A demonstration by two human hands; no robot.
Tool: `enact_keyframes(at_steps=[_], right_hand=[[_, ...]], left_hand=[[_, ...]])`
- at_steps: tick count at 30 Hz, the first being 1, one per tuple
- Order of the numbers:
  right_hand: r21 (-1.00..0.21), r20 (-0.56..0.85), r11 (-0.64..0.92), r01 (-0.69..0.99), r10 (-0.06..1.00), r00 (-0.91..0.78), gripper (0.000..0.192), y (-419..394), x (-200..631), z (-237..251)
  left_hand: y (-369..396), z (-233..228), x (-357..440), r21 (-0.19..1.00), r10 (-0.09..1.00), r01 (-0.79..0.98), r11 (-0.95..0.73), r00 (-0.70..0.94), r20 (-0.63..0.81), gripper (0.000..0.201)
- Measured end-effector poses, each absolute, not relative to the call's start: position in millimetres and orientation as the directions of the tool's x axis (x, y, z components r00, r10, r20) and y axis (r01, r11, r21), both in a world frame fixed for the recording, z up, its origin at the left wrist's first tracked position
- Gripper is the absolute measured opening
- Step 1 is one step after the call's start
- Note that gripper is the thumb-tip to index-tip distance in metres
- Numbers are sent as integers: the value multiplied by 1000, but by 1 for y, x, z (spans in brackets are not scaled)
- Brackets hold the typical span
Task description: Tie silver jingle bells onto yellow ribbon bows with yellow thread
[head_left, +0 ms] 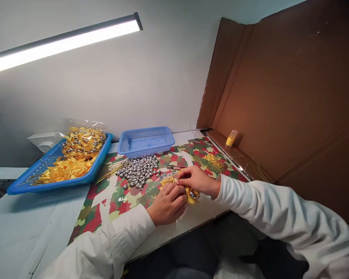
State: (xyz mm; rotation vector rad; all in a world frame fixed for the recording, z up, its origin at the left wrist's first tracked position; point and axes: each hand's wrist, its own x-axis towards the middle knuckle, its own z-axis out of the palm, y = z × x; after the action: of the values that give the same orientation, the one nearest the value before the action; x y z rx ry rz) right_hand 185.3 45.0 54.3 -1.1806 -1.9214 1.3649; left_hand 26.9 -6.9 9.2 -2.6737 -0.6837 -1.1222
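Note:
Close together at the table's front edge, my left hand (169,205) and my right hand (198,181) are both closed around a bunch of yellow ribbon with silver bells (193,195). My right thumb and fingers pinch at its upper side, while my left fingers curl over the near side. Part of the bunch is hidden by my hands. Just behind them lies more yellow ribbon (167,180) by some clear plastic. A pile of silver bells (138,170) spreads over the patterned mat (113,205) to the left, with thin gold wires (112,172) beside it.
A blue basket (101,170) at the left holds yellow ribbon pieces and a filled clear bag (84,137). Behind the bells stands another blue basket (147,149). Yellow cords (213,161) lie at the right, near a small yellow bottle (230,138) and a cardboard wall (285,89).

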Motion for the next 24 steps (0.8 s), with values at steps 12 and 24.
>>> enact_keyframes(at_steps=[12, 24], right_hand=[[-861, -150, 165, 481, 822, -549, 7, 55, 189, 62], [-935, -201, 7, 354, 813, -547, 8, 47, 184, 41]], left_hand=[[-13, 22, 24, 143, 491, 479, -866, 764, 419, 7], [-16, 10, 19, 84, 439, 482, -872, 695, 570, 9]])
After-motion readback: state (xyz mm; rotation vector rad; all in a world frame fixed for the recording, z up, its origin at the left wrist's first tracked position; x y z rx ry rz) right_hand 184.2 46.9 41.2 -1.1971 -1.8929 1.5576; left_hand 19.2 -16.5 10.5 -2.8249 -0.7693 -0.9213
